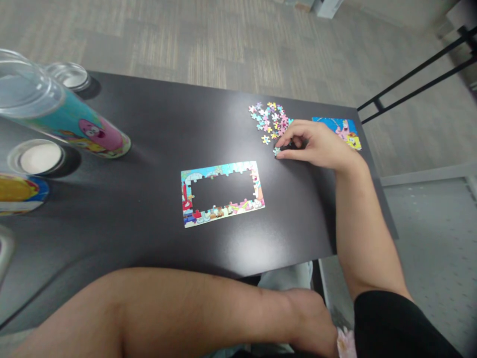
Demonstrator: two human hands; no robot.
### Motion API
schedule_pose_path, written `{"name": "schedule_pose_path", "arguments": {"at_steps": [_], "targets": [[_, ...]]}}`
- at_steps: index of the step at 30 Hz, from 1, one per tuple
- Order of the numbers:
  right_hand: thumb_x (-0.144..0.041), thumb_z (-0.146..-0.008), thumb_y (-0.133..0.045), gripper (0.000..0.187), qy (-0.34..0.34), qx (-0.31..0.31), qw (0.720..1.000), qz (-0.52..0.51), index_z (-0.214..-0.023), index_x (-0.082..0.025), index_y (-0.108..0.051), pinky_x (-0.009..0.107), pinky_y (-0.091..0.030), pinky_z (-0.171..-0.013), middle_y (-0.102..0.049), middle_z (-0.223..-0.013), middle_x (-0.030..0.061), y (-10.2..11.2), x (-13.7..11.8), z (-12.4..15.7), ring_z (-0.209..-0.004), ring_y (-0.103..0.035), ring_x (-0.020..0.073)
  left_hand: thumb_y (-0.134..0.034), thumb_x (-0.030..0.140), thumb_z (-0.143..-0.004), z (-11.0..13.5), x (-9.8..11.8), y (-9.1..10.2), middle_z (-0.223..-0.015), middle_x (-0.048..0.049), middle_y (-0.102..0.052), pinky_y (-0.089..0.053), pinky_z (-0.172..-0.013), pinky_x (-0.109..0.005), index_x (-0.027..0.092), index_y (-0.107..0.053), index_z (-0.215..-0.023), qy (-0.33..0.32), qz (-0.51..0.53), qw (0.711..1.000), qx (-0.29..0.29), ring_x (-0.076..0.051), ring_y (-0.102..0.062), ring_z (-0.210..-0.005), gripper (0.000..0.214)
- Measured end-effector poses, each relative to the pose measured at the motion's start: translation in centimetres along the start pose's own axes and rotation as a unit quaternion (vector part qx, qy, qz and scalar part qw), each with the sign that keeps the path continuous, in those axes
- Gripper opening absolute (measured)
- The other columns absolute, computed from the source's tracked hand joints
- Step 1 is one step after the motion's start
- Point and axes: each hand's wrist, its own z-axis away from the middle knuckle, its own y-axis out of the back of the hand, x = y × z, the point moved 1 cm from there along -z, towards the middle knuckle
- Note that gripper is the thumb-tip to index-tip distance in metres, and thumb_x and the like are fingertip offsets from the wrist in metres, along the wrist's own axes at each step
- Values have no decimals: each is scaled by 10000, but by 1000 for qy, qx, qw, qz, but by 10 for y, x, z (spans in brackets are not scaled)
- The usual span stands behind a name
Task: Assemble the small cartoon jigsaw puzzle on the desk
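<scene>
My right hand is over the far right part of the table, thumb and index finger closed on a small light puzzle piece. Just beyond its fingertips lies a loose heap of puzzle pieces in mixed colours. A joined puzzle border rests nearer to me, forming a rectangle with bare dark tabletop inside. My left forearm crosses the near side of the view, and my left hand is bent down at the table's near edge with its fingers hidden. A pale pink ruffled thing shows beside it.
A colourful picture card lies behind my right wrist. On the left stand a tall cartoon-printed canister, two round lids and part of another printed container. Black metal bars rise past the table's right end.
</scene>
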Motion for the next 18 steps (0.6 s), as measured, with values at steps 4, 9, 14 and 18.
{"name": "schedule_pose_path", "arguments": {"at_steps": [4, 9, 14, 18], "targets": [[-616, -1026, -1051, 310, -15, -13, 1000, 5, -1052, -323, -953, 459, -500, -800, -840, -1027, 63, 1, -5, 1, -858, -647, 264, -901, 299, -1017, -6, 0, -10, -722, 64, -835, -218, -431, -326, 331, -723, -552, -5, 5, 1000, 30, -82, -364, -368, 499], [-629, -994, -1063, 357, -52, -30, 998, -10, -1086, -329, -891, 448, -511, -756, -817, -1030, 36, -2, -13, 6, -808, -629, 246, -908, 326, -1015, -11, 1, -20, -790, 80, -878, -220, -411, -334, 355, -760, -579, -7, -14, 999, 47, -77, -311, -350, 461], [-447, -1041, -978, 181, -45, -27, 997, -54, -1165, -332, -915, 447, -524, -743, -819, -982, 6, -11, -30, 8, -804, -632, 238, -860, 274, -1009, -17, 0, -20, -888, 53, -923, -225, -437, -319, 373, -760, -550, -21, -7, 998, 56, -83, -439, -403, 480], [-431, -1068, -974, 113, -29, 16, 997, -72, -1108, -329, -946, 492, -594, -815, -863, -991, 23, -30, -62, 1, -838, -689, 256, -953, 248, -921, -28, 2, -18, -914, 62, -919, -297, -450, -329, 371, -695, -474, -22, 9, 999, 42, -106, -569, -495, 530]]}}
